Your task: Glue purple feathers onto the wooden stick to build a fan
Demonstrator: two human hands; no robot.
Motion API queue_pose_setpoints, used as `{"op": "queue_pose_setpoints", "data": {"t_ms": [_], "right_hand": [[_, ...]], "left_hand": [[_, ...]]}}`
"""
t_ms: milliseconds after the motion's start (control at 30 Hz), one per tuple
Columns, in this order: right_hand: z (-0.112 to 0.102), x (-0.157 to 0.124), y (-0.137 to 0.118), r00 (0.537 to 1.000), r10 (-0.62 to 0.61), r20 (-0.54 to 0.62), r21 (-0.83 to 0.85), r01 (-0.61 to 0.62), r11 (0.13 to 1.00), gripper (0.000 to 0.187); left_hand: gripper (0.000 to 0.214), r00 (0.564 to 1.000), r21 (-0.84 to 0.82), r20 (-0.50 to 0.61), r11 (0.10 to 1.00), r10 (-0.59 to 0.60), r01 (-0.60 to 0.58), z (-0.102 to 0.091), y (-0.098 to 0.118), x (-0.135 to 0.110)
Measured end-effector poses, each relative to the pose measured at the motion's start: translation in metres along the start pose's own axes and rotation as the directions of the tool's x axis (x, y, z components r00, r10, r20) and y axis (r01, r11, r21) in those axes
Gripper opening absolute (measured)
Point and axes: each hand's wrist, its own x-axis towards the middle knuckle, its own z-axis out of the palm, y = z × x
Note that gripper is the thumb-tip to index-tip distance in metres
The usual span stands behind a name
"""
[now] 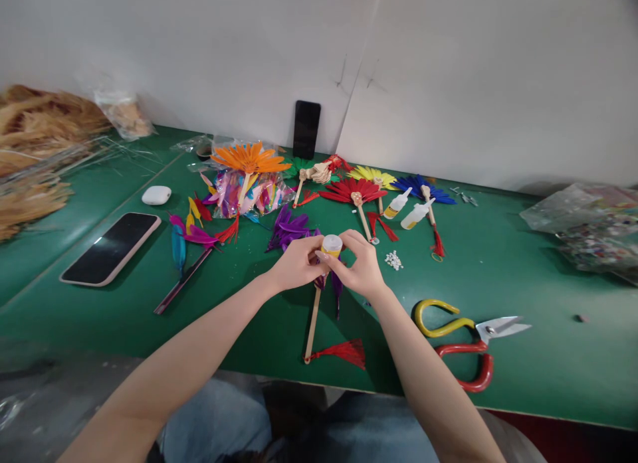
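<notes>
My left hand (302, 262) and my right hand (359, 264) both grip a small glue bottle (331, 244) with a yellow label, its round white end facing up. Fingers of both hands close around its sides, and its lower part is hidden. Beneath the hands lies a purple feather fan, its wooden stick (313, 323) pointing toward me with a red tassel (346, 353) at the end. Purple feathers (289, 229) spread out just beyond my left hand. A little pile of white beads (393, 260) sits right of my right hand.
Scissors (486, 330) lie open at the right. Two nozzle-tipped bottles (397, 202) and finished-looking feather fans (356, 194) are at the back. Left are a phone (110, 249), a white earbud case (156, 195), tweezers (184, 280) and loose feathers (192, 232). A bag of beads (598, 234) stands far right.
</notes>
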Motion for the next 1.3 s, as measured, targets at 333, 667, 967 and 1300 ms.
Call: {"op": "queue_pose_setpoints", "data": {"t_ms": [333,667,967,1300], "right_hand": [[-0.0008,0.0001,-0.0012,1.0,-0.019,0.0,-0.035,0.019,0.999,0.025],[-0.0026,0.0019,-0.0026,0.998,-0.051,0.035,-0.068,0.054,0.996,0.026],[-0.0032,0.0015,-0.0017,0.997,-0.052,0.06,-0.074,0.056,0.996,0.025],[-0.0036,0.0023,-0.0024,0.996,-0.057,0.062,-0.061,0.061,0.996,0.026]], "left_hand": [[0.013,1.0,0.004,-0.004,1.0,0.031,-0.031,0.0,-0.0009,-0.0001],[0.008,0.999,0.024,-0.001,0.999,0.046,-0.046,-0.0014,-0.0008,-0.0005],[0.007,0.999,-0.017,0.019,0.999,0.033,-0.033,-0.0012,0.0,0.0004],[0.006,0.999,-0.009,0.013,0.999,0.047,-0.046,-0.0016,0.0012,0.0003]]}}
